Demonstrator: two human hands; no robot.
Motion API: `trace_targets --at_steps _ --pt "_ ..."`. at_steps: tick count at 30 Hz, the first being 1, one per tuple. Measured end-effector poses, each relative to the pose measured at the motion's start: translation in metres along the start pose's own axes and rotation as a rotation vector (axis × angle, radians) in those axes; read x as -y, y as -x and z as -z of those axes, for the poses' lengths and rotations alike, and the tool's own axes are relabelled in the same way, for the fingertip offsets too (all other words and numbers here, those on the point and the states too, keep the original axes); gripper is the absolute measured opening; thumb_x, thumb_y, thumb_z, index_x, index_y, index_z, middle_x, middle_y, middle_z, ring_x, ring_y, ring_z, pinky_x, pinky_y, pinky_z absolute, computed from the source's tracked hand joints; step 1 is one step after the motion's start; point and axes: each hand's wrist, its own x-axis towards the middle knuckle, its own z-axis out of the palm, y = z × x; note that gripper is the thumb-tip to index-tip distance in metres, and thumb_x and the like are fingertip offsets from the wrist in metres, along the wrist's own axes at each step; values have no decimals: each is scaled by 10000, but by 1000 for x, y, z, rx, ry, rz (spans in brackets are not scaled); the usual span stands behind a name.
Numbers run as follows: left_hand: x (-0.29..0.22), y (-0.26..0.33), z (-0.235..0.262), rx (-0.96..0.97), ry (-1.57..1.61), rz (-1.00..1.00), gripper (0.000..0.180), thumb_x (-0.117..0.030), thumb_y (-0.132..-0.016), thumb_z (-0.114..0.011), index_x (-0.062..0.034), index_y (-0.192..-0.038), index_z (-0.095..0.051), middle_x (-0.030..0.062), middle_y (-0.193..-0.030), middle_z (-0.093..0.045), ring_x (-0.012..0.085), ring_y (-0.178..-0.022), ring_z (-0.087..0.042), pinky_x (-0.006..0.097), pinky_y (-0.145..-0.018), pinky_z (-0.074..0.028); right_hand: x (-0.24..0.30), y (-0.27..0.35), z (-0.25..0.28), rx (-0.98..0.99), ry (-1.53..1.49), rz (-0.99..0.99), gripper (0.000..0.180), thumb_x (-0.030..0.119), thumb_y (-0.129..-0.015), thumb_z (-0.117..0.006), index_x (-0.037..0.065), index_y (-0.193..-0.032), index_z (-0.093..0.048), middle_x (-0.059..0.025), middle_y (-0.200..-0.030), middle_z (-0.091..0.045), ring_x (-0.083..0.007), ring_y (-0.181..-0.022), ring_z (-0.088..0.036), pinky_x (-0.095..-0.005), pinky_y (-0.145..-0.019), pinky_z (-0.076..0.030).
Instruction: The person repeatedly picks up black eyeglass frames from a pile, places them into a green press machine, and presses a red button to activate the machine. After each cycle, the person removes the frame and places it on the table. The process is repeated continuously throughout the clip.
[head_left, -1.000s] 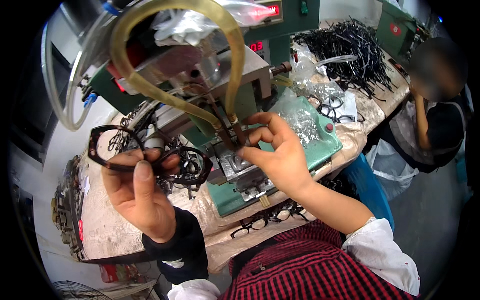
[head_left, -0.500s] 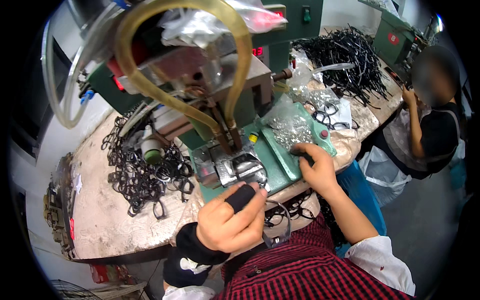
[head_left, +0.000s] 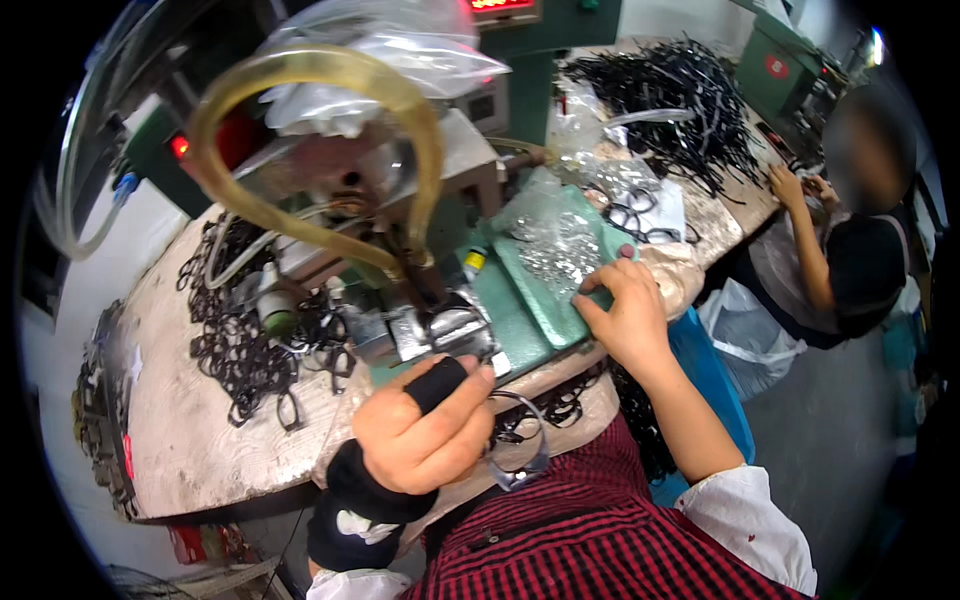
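**One frame in the left hand, the right hand at the small parts**

I see my left hand (head_left: 425, 445) closed around a dark eyeglass frame (head_left: 520, 440), held low at the near edge of the tabletop (head_left: 180, 440), just in front of the metal clamp (head_left: 440, 335) of the green machine (head_left: 520, 310). The frame is not in the clamp yet. My right hand (head_left: 625, 315) lies on the green tray (head_left: 545, 290), fingers half bent and touching the clear bag of small metal parts (head_left: 555, 245); I cannot tell if it has pinched a piece. To my judgement, the work is only in the middle: a big pile of black frames (head_left: 245, 345) lies to the left of the machine, and another heap of black temple arms (head_left: 680, 105) lies far behind. Which pile is finished, I cannot say. Another person (head_left: 850, 250) works at the right end.
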Motion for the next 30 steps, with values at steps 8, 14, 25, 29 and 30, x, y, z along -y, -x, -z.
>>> trace_targets --at_steps 8,14,25,29,30 --pt "-58 57 43 34 -213 378 251 -70 -776 -664 -89 -1021 -717 67 -1181 -713 308 -1089 -689 465 -978 -527 -1 2 -16 -39 -54 -90 126 90 -739 -717 8 -817 -664 -156 -867 -663 -349 -839 -644 -413 -787 -504" --pt "-9 64 127 -540 -420 683 218 93 -942 -507 80 -1138 -601 225 -1191 -666 294 -1145 -634 383 -1056 -450 12 -13 -20 -147 -381 -1 156 5 -869 -649 -4 -1021 -682 -139 -922 -694 -296 -828 -654 -356 -788 -506" --pt "193 174 23 18 -587 1378 247 -282 -791 -749 -38 -829 -744 169 -770 -685 358 -747 -681 433 -676 -529 -7 13 -2 -223 -293 2 95 -6 -822 -695 12 -914 -707 -104 -891 -689 -261 -846 -652 -338 -823 -490" --pt "214 217 8 -118 -424 1343 217 -191 -768 -717 10 -812 -652 187 -801 -648 360 -741 -634 410 -677 -485 -11 34 20 -132 -503 -206 105 1 -824 -697 -11 -928 -712 -95 -909 -696 -206 -858 -657 -306 -818 -497" --pt "214 215 8 -139 -440 1306 220 -180 -770 -710 18 -812 -623 186 -805 -633 363 -735 -614 408 -679 -478 -5 33 22 -105 -573 -218 108 3 -824 -697 -15 -930 -714 -93 -915 -697 -195 -864 -658 -300 -817 -499"
